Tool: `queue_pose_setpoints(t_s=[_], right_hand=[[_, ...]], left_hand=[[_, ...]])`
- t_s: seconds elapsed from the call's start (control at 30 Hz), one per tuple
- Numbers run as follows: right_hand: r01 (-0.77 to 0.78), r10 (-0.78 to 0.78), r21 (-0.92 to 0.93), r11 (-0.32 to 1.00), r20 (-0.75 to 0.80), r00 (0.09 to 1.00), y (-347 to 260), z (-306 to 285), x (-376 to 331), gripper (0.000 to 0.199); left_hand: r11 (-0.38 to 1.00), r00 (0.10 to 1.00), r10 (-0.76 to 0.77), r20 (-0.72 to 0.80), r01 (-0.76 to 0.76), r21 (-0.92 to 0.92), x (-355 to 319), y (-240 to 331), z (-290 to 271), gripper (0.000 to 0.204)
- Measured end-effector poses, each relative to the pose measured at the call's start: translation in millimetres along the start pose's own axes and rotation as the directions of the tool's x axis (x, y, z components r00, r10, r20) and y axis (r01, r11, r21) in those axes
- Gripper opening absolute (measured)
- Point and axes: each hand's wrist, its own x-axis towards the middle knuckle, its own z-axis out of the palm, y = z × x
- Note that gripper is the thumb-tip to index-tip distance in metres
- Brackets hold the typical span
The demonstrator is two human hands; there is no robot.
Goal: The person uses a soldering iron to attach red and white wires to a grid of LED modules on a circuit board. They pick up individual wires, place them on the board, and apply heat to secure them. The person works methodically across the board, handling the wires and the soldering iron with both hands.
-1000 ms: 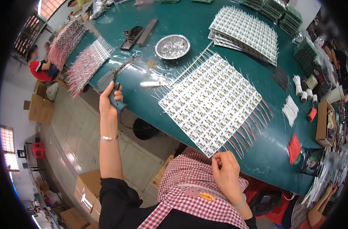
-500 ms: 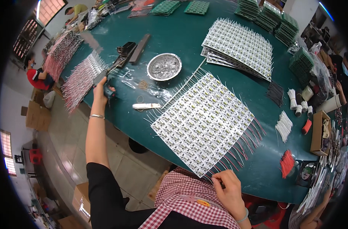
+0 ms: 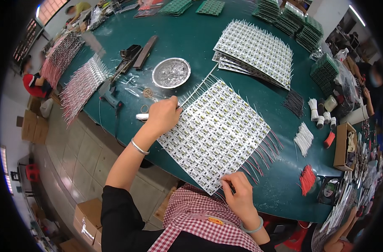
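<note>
A large white panel of small circuit boards (image 3: 218, 134), fringed with thin wire leads, lies on the green table (image 3: 191, 38) in front of me. My left hand (image 3: 164, 115) rests curled over the panel's left corner and covers most of a white tube (image 3: 141, 116) lying there. My right hand (image 3: 237, 193) pinches the panel's near corner among the red-tipped leads. A blue-handled soldering tool (image 3: 109, 97) lies on the table left of my left hand, apart from it.
A round foil dish (image 3: 171, 72) sits behind the panel, with a stack of similar white panels (image 3: 254, 52) further back. Bundles of white wires (image 3: 304, 138) and red wires (image 3: 307, 178) lie at right. Pink-wired boards (image 3: 80, 86) overhang the left edge. Other people sit around the table.
My left hand has set the blue-handled tool down at the left and moved right onto the panel's left corner. My right hand stays at the near corner.
</note>
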Motion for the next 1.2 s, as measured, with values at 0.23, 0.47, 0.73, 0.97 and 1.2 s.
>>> queue_pose_setpoints(t_s=[0.23, 0.47, 0.73, 0.97, 1.2], right_hand=[[-0.061, 0.061, 0.014, 0.998, -0.010, 0.998, 4.8, -2.1, -17.9, 0.010], [-0.133, 0.135, 0.046, 0.990, -0.054, 0.989, 4.3, -8.4, -17.3, 0.011], [-0.024, 0.026, 0.059, 0.998, -0.027, 0.999, 0.8, 4.0, -0.4, 0.013], [-0.106, 0.106, 0.021, 0.994, -0.006, 0.994, 13.1, 13.0, 5.9, 0.012], [-0.085, 0.085, 0.001, 0.996, -0.075, 0.994, 19.5, 21.3, -0.2, 0.012]], left_hand=[[0.976, 1.000, 0.009, -0.007, -0.007, 0.216, 0.5, -15.6, -2.6, 0.011], [0.963, 0.957, 0.017, -0.289, 0.062, 0.262, -115.9, -6.2, -85.1, 0.009], [0.228, 0.839, -0.387, 0.383, 0.490, -0.841, -328.5, -6.9, -61.1, 0.017], [0.137, 0.740, -0.348, 0.576, 0.648, -0.749, -403.4, -0.1, -39.0, 0.029], [0.234, 0.725, -0.390, 0.567, 0.674, -0.701, -402.1, -13.4, -24.4, 0.027]])
